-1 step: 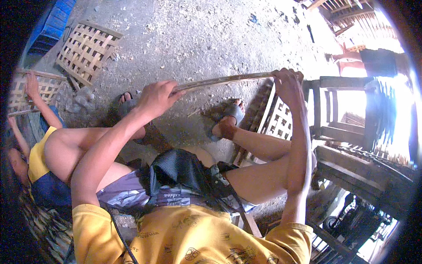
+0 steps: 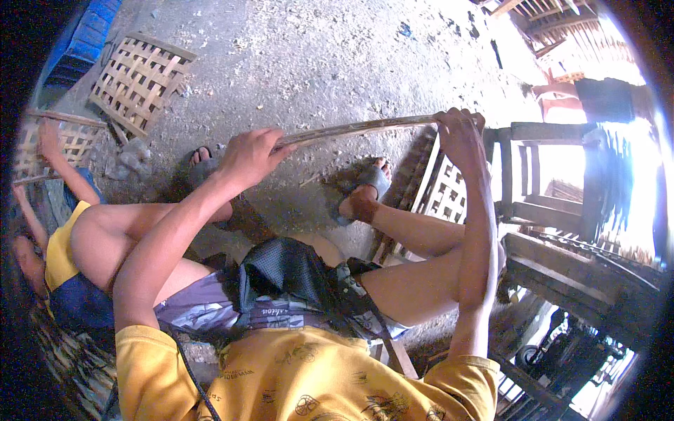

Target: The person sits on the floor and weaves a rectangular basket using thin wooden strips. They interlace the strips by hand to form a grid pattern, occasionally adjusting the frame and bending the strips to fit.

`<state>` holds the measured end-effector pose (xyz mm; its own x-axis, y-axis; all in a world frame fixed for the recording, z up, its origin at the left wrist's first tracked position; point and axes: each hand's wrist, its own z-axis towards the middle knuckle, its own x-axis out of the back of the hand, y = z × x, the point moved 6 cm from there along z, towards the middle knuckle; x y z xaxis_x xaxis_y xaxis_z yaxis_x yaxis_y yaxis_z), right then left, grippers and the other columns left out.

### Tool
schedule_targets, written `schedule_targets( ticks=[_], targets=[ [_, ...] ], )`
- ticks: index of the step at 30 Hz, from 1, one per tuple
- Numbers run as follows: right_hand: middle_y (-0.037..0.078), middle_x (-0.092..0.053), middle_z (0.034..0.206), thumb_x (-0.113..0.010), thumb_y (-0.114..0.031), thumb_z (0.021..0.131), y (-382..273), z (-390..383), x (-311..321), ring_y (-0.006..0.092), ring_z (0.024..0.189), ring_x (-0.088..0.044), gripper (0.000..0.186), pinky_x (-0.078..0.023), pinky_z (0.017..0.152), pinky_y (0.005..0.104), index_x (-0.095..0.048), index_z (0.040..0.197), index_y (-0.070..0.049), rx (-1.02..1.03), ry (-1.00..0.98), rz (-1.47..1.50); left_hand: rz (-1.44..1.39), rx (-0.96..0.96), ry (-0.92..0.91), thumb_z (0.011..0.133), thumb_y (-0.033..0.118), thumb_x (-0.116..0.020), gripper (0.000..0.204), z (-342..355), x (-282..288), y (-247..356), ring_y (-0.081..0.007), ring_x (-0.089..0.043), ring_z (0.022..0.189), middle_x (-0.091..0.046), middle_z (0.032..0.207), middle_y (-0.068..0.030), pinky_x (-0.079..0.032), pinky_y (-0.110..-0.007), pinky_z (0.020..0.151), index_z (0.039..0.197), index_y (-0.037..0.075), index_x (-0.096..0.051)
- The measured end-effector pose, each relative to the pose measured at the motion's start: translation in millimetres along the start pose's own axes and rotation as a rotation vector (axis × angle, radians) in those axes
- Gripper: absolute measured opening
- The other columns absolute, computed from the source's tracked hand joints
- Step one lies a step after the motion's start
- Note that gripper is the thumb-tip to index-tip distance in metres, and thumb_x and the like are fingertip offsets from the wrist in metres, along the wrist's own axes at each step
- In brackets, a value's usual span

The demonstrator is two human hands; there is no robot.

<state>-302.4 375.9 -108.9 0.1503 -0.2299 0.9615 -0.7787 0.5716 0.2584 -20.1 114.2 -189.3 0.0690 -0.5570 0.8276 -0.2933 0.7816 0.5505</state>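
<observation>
A long, thin brown bamboo strip [image 2: 358, 129] spans the gap between my two hands, held out in front of me above the floor. It appears slightly arched. My left hand [image 2: 249, 158] is closed around its left end. Around the right end, my right hand [image 2: 461, 133] is wrapped with its fingers curled over. Below the strip are my two sandalled feet, the left foot [image 2: 201, 160] and the right foot [image 2: 372, 184]. A dark cloth [image 2: 281, 274] lies across my lap.
A woven lattice panel [image 2: 142, 81] lies at the far left near a blue crate [image 2: 83, 42]. Another person's hand [image 2: 49, 140] rests on a second woven panel [image 2: 81, 144]. A third panel [image 2: 447, 189] leans beside my right leg. Wooden frames [image 2: 547, 130] stand at the right.
The other person's hand at the left has shifted very slightly. My hands and the bamboo strip have not visibly moved.
</observation>
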Motion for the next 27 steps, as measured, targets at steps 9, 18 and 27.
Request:
schedule_targets(
  ticks=[9,18,27],
  targets=[
    [0.007,-0.067,0.103,-0.056,-0.012,0.091,-14,5,9,0.0255,0.113,-0.06,0.023,-0.031,0.112,0.0555,-0.074,0.105,-0.019,0.105,0.13,-0.025,0.017,-0.017,0.002,0.1,0.052,-0.061,0.048,2,-5,-10,-0.0426,-0.07,0.09,-0.072,0.096,-0.0196,-0.055,-0.052,0.079,0.105,0.006,-0.07],
    [0.007,-0.067,0.102,-0.054,-0.01,0.091,-12,7,0,0.0269,0.113,-0.058,0.026,-0.031,0.109,0.0568,-0.074,0.105,-0.019,0.094,0.071,0.004,0.049,-0.065,0.044,0.099,0.043,-0.066,0.037,9,-1,1,-0.0408,-0.071,0.082,-0.071,0.088,-0.0159,-0.055,-0.052,0.071,0.097,0.006,-0.067],
    [0.019,-0.074,0.111,-0.06,-0.012,0.097,-115,22,-22,0.0333,0.1,-0.073,0.026,-0.055,0.092,0.0438,-0.07,0.121,-0.008,0.254,-0.088,1.113,0.058,-0.034,0.101,0.095,0.031,-0.072,0.032,-10,15,-9,-0.0438,-0.07,0.096,-0.072,0.102,-0.0211,-0.056,-0.053,0.079,0.107,0.002,-0.068]
  ],
)
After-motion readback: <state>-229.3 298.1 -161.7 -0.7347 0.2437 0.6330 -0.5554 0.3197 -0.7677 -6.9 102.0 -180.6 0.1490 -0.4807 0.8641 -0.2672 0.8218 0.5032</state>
